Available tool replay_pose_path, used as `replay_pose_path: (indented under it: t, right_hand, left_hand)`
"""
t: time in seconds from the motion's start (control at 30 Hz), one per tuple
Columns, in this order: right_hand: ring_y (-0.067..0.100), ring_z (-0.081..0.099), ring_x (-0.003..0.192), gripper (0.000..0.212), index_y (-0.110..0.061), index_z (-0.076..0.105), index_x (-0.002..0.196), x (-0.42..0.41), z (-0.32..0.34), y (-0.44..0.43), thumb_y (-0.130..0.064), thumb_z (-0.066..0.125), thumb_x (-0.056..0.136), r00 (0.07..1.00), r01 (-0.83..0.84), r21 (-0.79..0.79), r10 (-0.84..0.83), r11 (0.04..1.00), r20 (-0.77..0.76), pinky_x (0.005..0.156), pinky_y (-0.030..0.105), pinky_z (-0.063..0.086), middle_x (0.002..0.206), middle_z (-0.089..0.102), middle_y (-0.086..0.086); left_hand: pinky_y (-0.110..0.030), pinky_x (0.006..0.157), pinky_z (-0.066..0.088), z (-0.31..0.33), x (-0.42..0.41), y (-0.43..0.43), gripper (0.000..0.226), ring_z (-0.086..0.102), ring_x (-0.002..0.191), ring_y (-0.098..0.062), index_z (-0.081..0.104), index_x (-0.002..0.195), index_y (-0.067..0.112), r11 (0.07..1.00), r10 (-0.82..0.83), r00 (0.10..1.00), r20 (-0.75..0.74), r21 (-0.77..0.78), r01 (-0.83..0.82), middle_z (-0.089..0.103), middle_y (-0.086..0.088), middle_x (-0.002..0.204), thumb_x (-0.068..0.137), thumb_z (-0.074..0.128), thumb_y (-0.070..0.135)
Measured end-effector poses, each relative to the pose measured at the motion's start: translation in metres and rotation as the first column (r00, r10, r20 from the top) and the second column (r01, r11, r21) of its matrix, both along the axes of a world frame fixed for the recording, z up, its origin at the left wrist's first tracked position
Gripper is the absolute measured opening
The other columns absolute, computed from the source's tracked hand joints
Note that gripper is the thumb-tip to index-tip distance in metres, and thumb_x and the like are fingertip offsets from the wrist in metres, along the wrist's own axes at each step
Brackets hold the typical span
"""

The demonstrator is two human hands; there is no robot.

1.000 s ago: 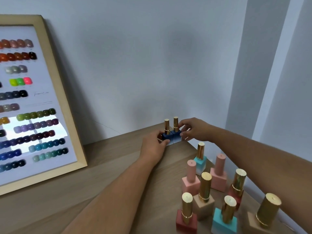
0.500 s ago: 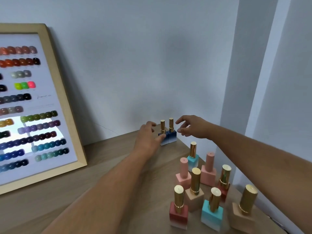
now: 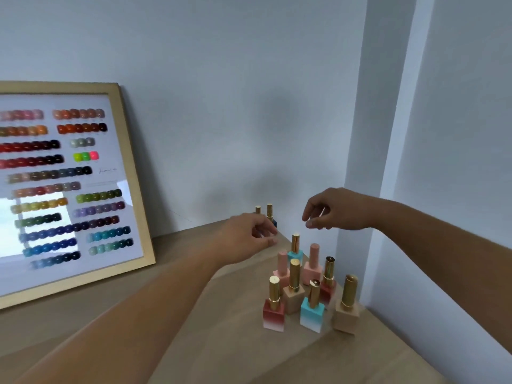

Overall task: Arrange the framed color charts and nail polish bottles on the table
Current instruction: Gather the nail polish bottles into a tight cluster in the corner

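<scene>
Two dark blue nail polish bottles (image 3: 270, 216) with gold caps stand side by side in the far corner of the wooden table (image 3: 194, 314). My left hand (image 3: 246, 236) hovers just in front of them, fingers loosely curled, holding nothing, and hides their lower parts. My right hand (image 3: 332, 209) hangs in the air to their right, above a teal bottle (image 3: 295, 249), fingers relaxed and empty. A framed color chart (image 3: 69, 184) with a light wooden frame leans against the wall at the left.
A cluster of several bottles stands near the table's right edge: pink (image 3: 313, 263), red (image 3: 273, 307), beige (image 3: 347, 306), light blue (image 3: 312, 309). The wall corner (image 3: 357, 162) closes in behind and to the right.
Both hands let go of the two blue bottles and drew back. My right hand rose up and to the right. The camera tilted upward.
</scene>
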State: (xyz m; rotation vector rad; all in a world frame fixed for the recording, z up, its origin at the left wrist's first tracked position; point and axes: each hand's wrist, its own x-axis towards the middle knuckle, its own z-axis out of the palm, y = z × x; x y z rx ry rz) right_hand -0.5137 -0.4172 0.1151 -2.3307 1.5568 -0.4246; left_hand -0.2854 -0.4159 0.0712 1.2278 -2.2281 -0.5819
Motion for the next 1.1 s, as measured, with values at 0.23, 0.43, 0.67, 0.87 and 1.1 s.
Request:
replay_pose_path:
  t: [0.23, 0.43, 0.67, 0.87, 1.1]
  right_hand:
    - [0.006, 0.062, 0.085, 0.021, -0.021, 0.065, 0.101, -0.003, -0.027, 0.023, -0.031, 0.065, 0.083, 0.998, 0.018, 0.056, -0.014, 0.998, -0.066, 0.067, 0.014, 0.048, 0.092, 0.064, -0.009]
    - [0.013, 0.067, 0.079, 0.009, -0.017, 0.068, 0.090, 0.001, -0.043, 0.019, -0.018, 0.068, 0.081, 0.999, 0.030, -0.013, -0.029, 0.999, 0.018, 0.065, 0.016, 0.053, 0.082, 0.065, -0.011]
    - [0.006, 0.066, 0.075, 0.010, -0.022, 0.069, 0.085, -0.014, -0.042, -0.002, -0.014, 0.069, 0.080, 0.997, 0.057, -0.002, -0.057, 0.998, 0.049, 0.065, 0.014, 0.053, 0.081, 0.068, -0.008]
    - [0.010, 0.066, 0.074, 0.012, -0.016, 0.069, 0.090, -0.019, -0.037, -0.042, -0.011, 0.067, 0.080, 0.992, 0.111, -0.075, -0.106, 0.991, 0.075, 0.065, 0.017, 0.051, 0.083, 0.067, -0.003]
    - [0.009, 0.061, 0.075, 0.014, -0.014, 0.069, 0.093, 0.012, -0.051, -0.092, -0.010, 0.067, 0.080, 0.984, 0.106, -0.160, -0.081, 0.981, 0.158, 0.063, 0.012, 0.044, 0.086, 0.066, -0.001]
  left_hand:
    - [-0.013, 0.062, 0.040, -0.020, -0.016, 0.018, 0.011, 0.057, 0.076, -0.004, 0.058, 0.081, 0.038, 0.995, -0.051, 0.999, -0.003, 0.082, 0.051, 0.061, 0.011, 0.083, 0.084, 0.064, 0.030]
    - [-0.013, 0.061, 0.038, -0.028, -0.020, 0.017, 0.020, 0.054, 0.072, -0.003, 0.054, 0.075, 0.036, 1.000, -0.007, 0.999, -0.045, 0.017, 0.008, 0.056, 0.015, 0.077, 0.085, 0.063, 0.021]
    - [-0.009, 0.061, 0.041, -0.028, -0.010, -0.003, 0.009, 0.053, 0.072, -0.001, 0.065, 0.094, 0.019, 0.995, 0.056, 0.997, -0.046, -0.077, -0.060, 0.056, 0.016, 0.077, 0.085, 0.063, 0.018]
    - [-0.005, 0.060, 0.040, -0.025, -0.010, -0.038, 0.010, 0.054, 0.073, -0.004, 0.067, 0.092, 0.015, 0.966, 0.193, 0.973, -0.130, -0.148, -0.211, 0.060, 0.009, 0.080, 0.085, 0.061, 0.013]
    - [-0.023, 0.074, 0.047, -0.031, -0.021, -0.080, 0.011, 0.058, 0.079, -0.011, 0.065, 0.090, 0.014, 0.958, 0.251, 0.961, -0.115, -0.113, -0.263, 0.063, 0.001, 0.084, 0.085, 0.058, 0.008]
